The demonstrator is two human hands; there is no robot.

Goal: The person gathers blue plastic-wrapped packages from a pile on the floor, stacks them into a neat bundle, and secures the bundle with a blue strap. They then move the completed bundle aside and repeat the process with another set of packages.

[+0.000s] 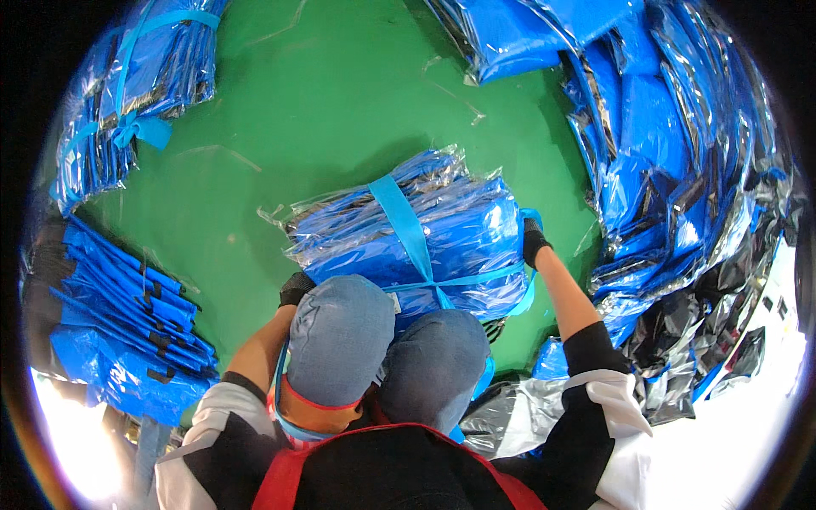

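Flanking the strapped bundle (463, 234) (knees (344, 327) overlapping it): stacked blue packs (650, 123).

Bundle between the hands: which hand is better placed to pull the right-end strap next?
Likely the right hand, beside that strap; the left hand is at the other end of the bundle, partly hidden by a knee.

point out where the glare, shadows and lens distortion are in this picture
Head view: white glare washes out the lower left and lower right; head view: shiny highlights streak the tied bundle; head view: soft shadow darkens the green floor just beyond it; head view: black curved fisheye rim around the scene.
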